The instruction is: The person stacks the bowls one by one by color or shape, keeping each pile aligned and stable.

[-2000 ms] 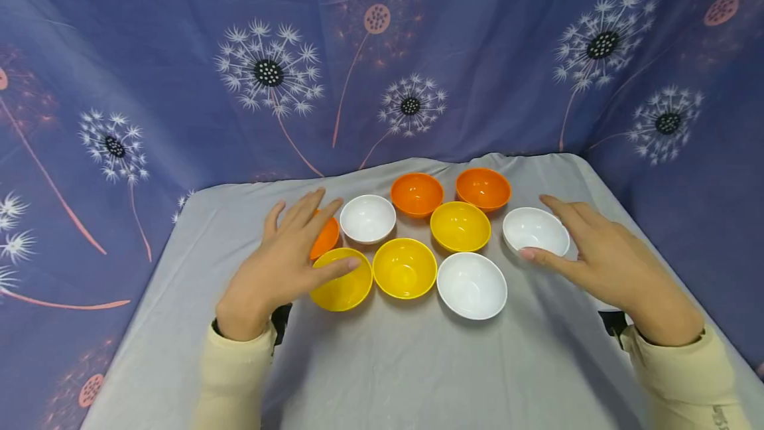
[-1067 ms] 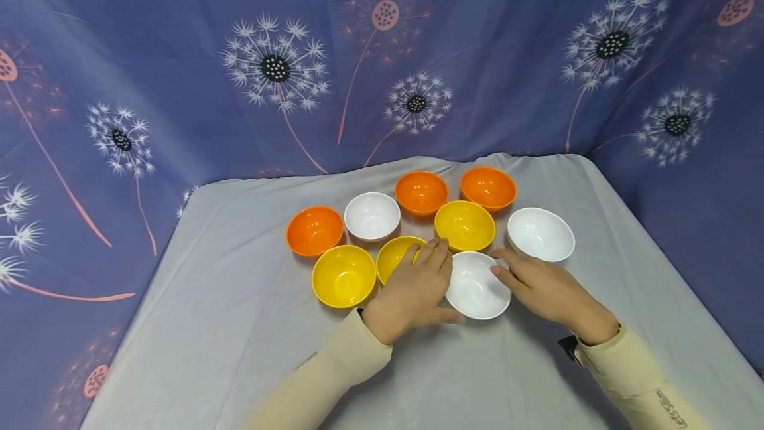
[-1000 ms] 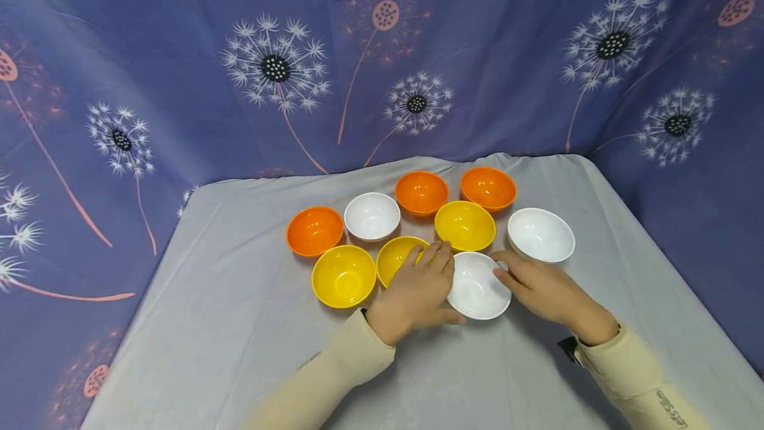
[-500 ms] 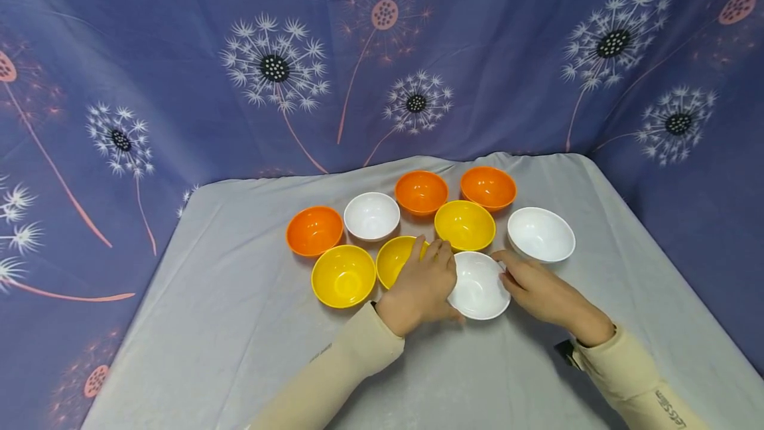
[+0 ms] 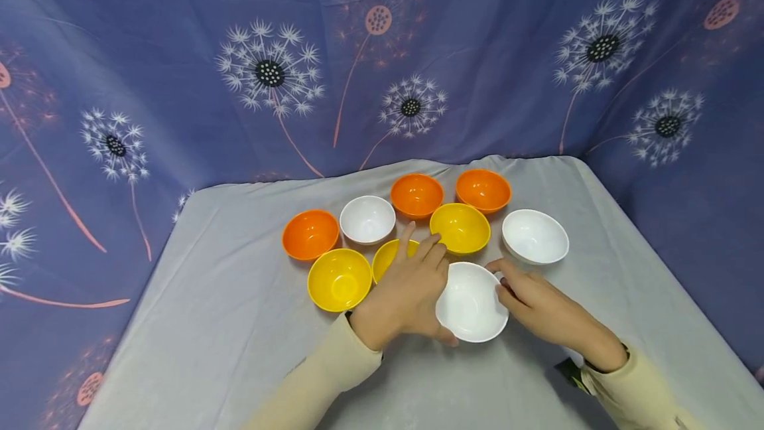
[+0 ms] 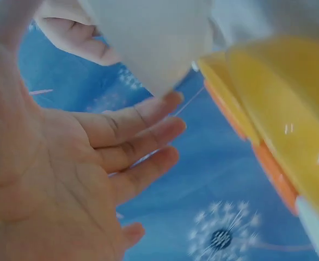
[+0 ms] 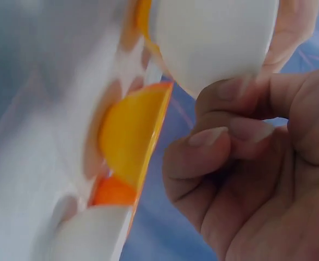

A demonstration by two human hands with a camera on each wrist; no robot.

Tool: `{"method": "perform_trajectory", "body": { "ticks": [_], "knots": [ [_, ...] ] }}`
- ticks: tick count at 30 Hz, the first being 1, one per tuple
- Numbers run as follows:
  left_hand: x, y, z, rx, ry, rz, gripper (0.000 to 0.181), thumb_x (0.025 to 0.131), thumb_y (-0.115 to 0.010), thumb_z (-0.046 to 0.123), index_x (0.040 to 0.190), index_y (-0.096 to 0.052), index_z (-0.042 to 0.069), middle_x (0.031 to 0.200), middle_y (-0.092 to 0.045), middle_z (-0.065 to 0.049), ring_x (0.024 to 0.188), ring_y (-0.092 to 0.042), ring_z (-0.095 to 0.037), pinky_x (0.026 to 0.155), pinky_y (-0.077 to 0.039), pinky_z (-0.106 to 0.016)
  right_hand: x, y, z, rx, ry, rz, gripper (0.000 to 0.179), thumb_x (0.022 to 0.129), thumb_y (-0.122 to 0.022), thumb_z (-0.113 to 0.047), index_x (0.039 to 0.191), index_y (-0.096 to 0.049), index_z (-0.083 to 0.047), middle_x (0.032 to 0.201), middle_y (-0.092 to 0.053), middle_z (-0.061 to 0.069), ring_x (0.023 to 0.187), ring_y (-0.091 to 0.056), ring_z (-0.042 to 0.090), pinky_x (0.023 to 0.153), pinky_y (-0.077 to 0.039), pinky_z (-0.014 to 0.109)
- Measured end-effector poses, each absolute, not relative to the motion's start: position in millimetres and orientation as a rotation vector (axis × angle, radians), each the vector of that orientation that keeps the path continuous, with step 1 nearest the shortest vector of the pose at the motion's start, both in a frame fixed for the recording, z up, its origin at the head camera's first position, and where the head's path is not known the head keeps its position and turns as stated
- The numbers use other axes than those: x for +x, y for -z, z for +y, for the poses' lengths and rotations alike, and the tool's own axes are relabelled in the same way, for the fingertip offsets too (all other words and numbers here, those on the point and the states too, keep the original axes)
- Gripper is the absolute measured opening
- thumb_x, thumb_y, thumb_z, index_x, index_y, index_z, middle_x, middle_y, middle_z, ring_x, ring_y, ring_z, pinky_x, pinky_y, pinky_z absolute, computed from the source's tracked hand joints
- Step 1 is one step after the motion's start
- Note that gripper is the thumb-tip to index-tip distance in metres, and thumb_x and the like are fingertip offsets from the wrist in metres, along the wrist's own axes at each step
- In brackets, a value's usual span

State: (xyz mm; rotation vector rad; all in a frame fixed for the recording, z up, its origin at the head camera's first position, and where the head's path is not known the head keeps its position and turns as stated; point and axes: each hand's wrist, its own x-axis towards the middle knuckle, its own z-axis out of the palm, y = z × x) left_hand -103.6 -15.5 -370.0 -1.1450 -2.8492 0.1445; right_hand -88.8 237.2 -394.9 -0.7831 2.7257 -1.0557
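Observation:
A white bowl [image 5: 471, 304] is raised off the table, between both hands. Its right rim is pinched by the thumb and forefinger of my right hand [image 5: 540, 304], whose other fingers curl below in the right wrist view. Along the bowl's left side, my left hand [image 5: 406, 294] has its fingers spread, thumb near the front rim. In the left wrist view its fingers are fairly straight, a fingertip at the wall of the white bowl [image 6: 154, 43]. Behind my left hand, a yellow bowl [image 5: 386, 261] is partly hidden.
Close behind stand another yellow bowl [image 5: 459, 227] and two orange bowls [image 5: 416, 196]. A white bowl [image 5: 535, 237] sits to the right. At left are an orange bowl [image 5: 310, 235], a white bowl [image 5: 367, 219] and a yellow bowl [image 5: 339, 281]. Grey cloth [image 5: 179, 324] covers the table.
Both hands came inward from over the outer bowls to the front white bowl. Since half a second ago that bowl has risen and come slightly nearer, with the hands at its sides.

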Motion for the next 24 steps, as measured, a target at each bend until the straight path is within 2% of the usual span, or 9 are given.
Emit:
{"method": "perform_trajectory", "body": {
  "ticks": [6,10,15,19,24],
  "knots": [
    [-77,370,-41,-1.141,-0.201,-2.789,0.121,0.055,-0.071,0.101,0.136,-0.064,0.010,0.143,-0.058,-0.006,0.148,-0.041,-0.027,0.127,-0.014,-0.061,-71,393,220,-0.844,1.118,2.601,0.019,0.110,-0.055,-0.005,0.128,-0.057,-0.010,0.069,-0.038,-0.018,0.056,-0.036,-0.003,0.050,-0.035,0.021],
    [-64,373,-48,-1.138,-0.291,-2.806,0.121,0.057,-0.067,0.102,0.135,-0.064,0.010,0.142,-0.057,-0.007,0.150,-0.039,-0.030,0.128,-0.011,-0.058,-65,394,211,-0.869,1.145,2.533,0.013,0.110,-0.056,-0.007,0.122,-0.057,-0.013,0.069,-0.038,-0.020,0.058,-0.037,-0.004,0.052,-0.035,0.020],
    [-50,378,-54,-1.140,-0.416,-2.793,0.119,0.059,-0.061,0.106,0.131,-0.068,0.011,0.142,-0.057,-0.008,0.153,-0.036,-0.032,0.128,-0.013,-0.058,-64,400,203,-0.910,1.160,2.452,0.007,0.111,-0.055,-0.009,0.115,-0.056,-0.015,0.068,-0.037,-0.021,0.058,-0.037,-0.005,0.053,-0.035,0.019],
    [-44,382,-58,-1.122,-0.431,-2.805,0.123,0.058,-0.059,0.107,0.133,-0.067,0.010,0.145,-0.055,-0.009,0.155,-0.034,-0.032,0.129,-0.013,-0.057,-64,405,199,-0.925,1.159,2.398,0.004,0.112,-0.054,-0.011,0.114,-0.055,-0.015,0.067,-0.038,-0.021,0.056,-0.036,-0.005,0.052,-0.034,0.019],
    [-41,385,-59,-1.107,-0.473,-2.837,0.131,0.057,-0.058,0.108,0.142,-0.064,0.008,0.159,-0.048,-0.012,0.160,-0.026,-0.032,0.129,-0.010,-0.056,-65,409,195,-0.909,1.150,2.358,0.004,0.113,-0.053,-0.011,0.114,-0.054,-0.014,0.065,-0.041,-0.020,0.055,-0.038,-0.004,0.051,-0.035,0.019]
  ]
}}
